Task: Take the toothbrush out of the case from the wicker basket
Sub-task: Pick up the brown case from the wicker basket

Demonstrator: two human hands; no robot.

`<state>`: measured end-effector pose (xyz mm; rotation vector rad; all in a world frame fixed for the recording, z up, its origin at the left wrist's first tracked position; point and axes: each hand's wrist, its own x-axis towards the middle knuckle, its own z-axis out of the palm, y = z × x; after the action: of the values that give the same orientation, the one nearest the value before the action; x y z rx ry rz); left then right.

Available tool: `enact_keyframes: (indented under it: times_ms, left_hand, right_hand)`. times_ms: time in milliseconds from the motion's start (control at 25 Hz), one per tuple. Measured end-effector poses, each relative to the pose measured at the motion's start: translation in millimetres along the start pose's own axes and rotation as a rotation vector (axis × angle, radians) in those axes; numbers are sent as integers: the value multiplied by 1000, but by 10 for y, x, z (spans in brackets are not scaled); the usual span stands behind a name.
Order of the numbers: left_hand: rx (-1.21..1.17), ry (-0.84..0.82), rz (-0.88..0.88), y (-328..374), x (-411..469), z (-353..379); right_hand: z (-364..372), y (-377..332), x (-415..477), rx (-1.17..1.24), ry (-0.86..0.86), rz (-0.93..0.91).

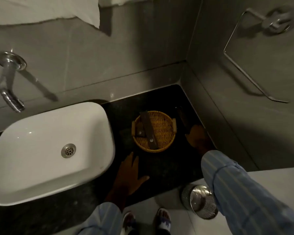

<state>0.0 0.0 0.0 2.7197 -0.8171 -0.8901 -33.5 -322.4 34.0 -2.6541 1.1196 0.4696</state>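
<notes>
A round wicker basket sat on the dark surface, to the right of the white basin and near the corner where the two grey walls met. Inside it lay two dark things: a long, slim case set at a slant, its far end reaching over the far-left rim, and a smaller dark packet tucked against its left side, each with a small pale mark at its near end. The rest of the basket's woven floor was bare.

The left hand rested flat on the surface, nearer than the basket and not touching it, its fingers spread wide and holding nothing. The right hand was to the right of the basket, just beside its rim, closed around a dark, long object that pointed toward the far wall (in the dim light it could not be told what this was, nor whether a toothbrush showed). Both arms wore pale blue striped sleeves.

The basin held only its metal drain, with a chrome tap on the wall beyond it. On the floor below, near the feet, stood a metal bin with its shiny lid closed.
</notes>
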Motion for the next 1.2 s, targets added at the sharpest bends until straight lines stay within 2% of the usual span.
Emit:
enact_keyframes:
  times_ms: [160, 400, 560, 720, 840, 1040, 1200]
  left_hand:
    - [127, 13, 17, -53, 29, 153]
    - [108, 30, 47, -58, 18, 86]
    - [102, 78, 142, 58, -16, -233]
    - [74, 201, 309, 283, -49, -818]
    - [-85, 259, 373, 490, -112, -1294]
    - [-263, 345, 293, 910, -216, -2268]
    - [-617, 397, 331, 1218, -397, -3092]
  right_hand:
    - [105, -2, 56, 115, -7, 33]
    - [143, 99, 8, 144, -50, 66]
    - [-80, 119, -169, 157, 16, 75]
    - [-541, 16, -354, 273, 14, 65]
    - [-869, -64, -580, 292, 60, 28]
    - [-1444, -260, -984, 296, 167, -139]
    - [-1932, -382, -1256, 309, 228, -215]
